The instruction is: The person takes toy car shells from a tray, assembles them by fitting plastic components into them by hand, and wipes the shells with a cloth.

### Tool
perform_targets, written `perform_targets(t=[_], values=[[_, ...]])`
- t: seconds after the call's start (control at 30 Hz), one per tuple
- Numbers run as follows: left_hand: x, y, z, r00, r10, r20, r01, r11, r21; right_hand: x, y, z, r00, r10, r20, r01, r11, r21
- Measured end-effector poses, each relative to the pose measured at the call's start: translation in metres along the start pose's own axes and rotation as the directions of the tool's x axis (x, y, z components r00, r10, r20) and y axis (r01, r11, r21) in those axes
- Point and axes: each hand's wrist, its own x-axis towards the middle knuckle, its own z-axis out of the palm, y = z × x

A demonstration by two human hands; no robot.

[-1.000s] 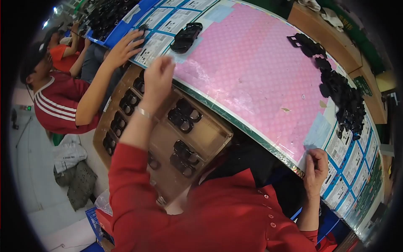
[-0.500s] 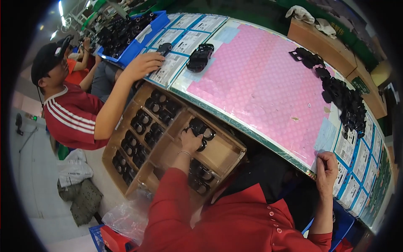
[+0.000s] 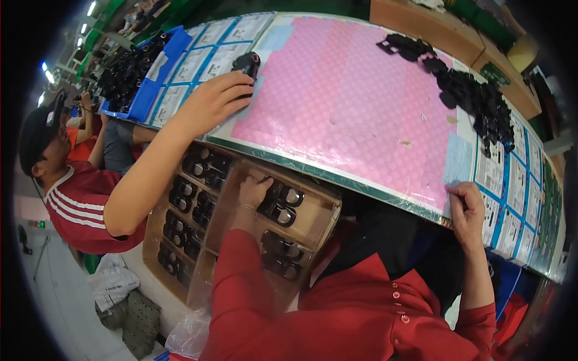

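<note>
My left hand [image 3: 254, 191] reaches into the open cardboard box [image 3: 316, 209] below the table edge. Its fingers are closed on a black plastic part [image 3: 274, 190] beside the box's divider. Other black parts with shiny rounded openings, such as one black part [image 3: 283, 215], lie close by in the same compartment. My right hand [image 3: 467, 213] rests at the table's near edge by the corner of the pink bubble-patterned sheet [image 3: 355, 114]. Its fingers are curled, with nothing visible in them.
At left, a co-worker's hand [image 3: 220, 99] is on a black toy car [image 3: 247, 64]. Dark plastic parts [image 3: 472, 96] are heaped along the table's far right. A blue bin [image 3: 153, 81] of black parts stands far left. Cardboard [image 3: 433, 33] lines the back.
The co-worker's hand has reached right, onto the black toy car. My left hand has shifted slightly left in the box. My right hand stays at the table edge. The view has shifted.
</note>
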Motion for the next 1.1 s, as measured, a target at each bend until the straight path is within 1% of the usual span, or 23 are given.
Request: perform_targets(t=[0.03,0.07,0.1,0.17,0.2,0.27,0.3,0.37,0.4,0.47,0.5,0.57,0.6,0.63,0.67,0.7,0.77,0.87,0.9,0.97,1.0,1.07,1.1], values=[[-0.01,0.009,-0.004,0.999,0.032,0.023,-0.032,0.999,0.019,0.001,-0.001,0.0,1.0,-0.003,-0.002,0.003,1.0,0.002],[-0.03,0.026,-0.012,0.998,0.056,0.003,-0.056,0.996,0.065,0.001,-0.003,-0.001,1.0,0.002,0.007,-0.002,1.0,-0.007],[-0.029,0.02,-0.005,0.998,0.053,0.016,-0.054,0.996,0.069,0.001,-0.003,-0.001,1.0,0.013,0.014,-0.013,1.0,-0.011],[-0.025,0.005,0.008,0.991,0.133,0.002,-0.131,0.978,-0.16,0.001,-0.002,0.0,1.0,0.0,0.009,0.0,1.0,-0.003],[-0.027,0.005,0.009,0.992,0.129,0.01,-0.126,0.979,-0.159,0.001,-0.001,0.0,1.0,-0.02,0.012,0.02,1.0,-0.019],[-0.031,0.007,0.008,0.994,0.084,0.076,-0.063,0.966,-0.249,0.002,-0.001,0.0,1.0,-0.021,0.018,0.021,0.999,-0.029],[-0.037,0.01,0.008,0.993,0.084,0.082,-0.061,0.967,-0.249,0.002,-0.001,0.0,0.999,-0.028,0.017,0.029,0.999,-0.036],[-0.05,0.016,0.011,0.941,0.15,0.302,-0.05,0.948,-0.314,0.002,-0.002,0.0,1.0,-0.022,0.012,0.022,0.999,-0.036],[-0.052,0.014,0.019,0.94,0.152,0.306,-0.051,0.948,-0.313,0.001,-0.002,0.001,1.0,-0.017,0.006,0.017,0.999,-0.033],[-0.052,0.004,0.041,0.921,0.236,0.311,-0.162,0.955,-0.248,0.001,-0.001,0.0,1.0,-0.02,0.007,0.02,0.999,-0.044],[-0.055,0.003,0.048,0.92,0.237,0.313,-0.161,0.955,-0.249,0.001,-0.001,0.0,1.0,-0.029,0.006,0.029,0.998,-0.052],[-0.058,0.0,0.058,0.954,0.277,0.114,-0.233,0.926,-0.296,0.001,-0.002,0.001,1.0,-0.018,0.007,0.018,0.999,-0.046],[-0.056,-0.001,0.061,0.954,0.279,0.114,-0.235,0.926,-0.296,0.001,-0.002,0.001,1.0,-0.007,0.007,0.007,0.999,-0.037],[-0.053,-0.001,0.064,0.975,0.181,0.127,-0.106,0.889,-0.446,0.001,-0.002,0.0,1.0,-0.005,0.004,0.006,0.999,-0.037],[-0.051,-0.003,0.065,0.984,0.084,0.157,0.023,0.815,-0.579,0.001,-0.002,0.0,1.0,-0.016,0.004,0.016,0.999,-0.04],[-0.055,0.001,0.061,0.984,0.087,0.156,0.019,0.817,-0.577,0.001,-0.002,0.0,1.0,-0.026,0.003,0.027,0.999,-0.042],[-0.068,0.018,0.05,0.946,0.075,0.315,0.128,0.807,-0.577,0.002,-0.004,0.001,1.0,-0.016,-0.002,0.015,0.999,-0.032],[-0.081,0.028,0.047,0.953,0.039,0.301,0.14,0.823,-0.55,0.001,-0.005,0.0,1.0,0.006,-0.003,-0.006,1.0,-0.019],[-0.079,0.025,0.051,0.952,0.044,0.301,0.135,0.827,-0.546,0.001,-0.005,0.0,1.0,0.017,0.0,-0.017,1.0,-0.017],[-0.073,0.014,0.063,0.985,0.018,0.174,0.094,0.781,-0.617,0.001,-0.005,-0.001,1.0,0.024,-0.004,-0.024,1.0,-0.012],[-0.078,0.016,0.062,0.984,0.022,0.176,0.091,0.786,-0.611,0.001,-0.005,0.0,1.0,0.025,-0.001,-0.025,1.0,-0.007],[-0.087,0.021,0.058,0.989,0.148,0.015,-0.11,0.791,-0.602,0.001,-0.004,0.0,1.0,0.027,-0.005,-0.027,1.0,0.008],[-0.089,0.022,0.057,0.987,0.158,0.016,-0.117,0.793,-0.598,0.001,-0.004,-0.001,1.0,0.025,-0.003,-0.025,0.999,0.02]])
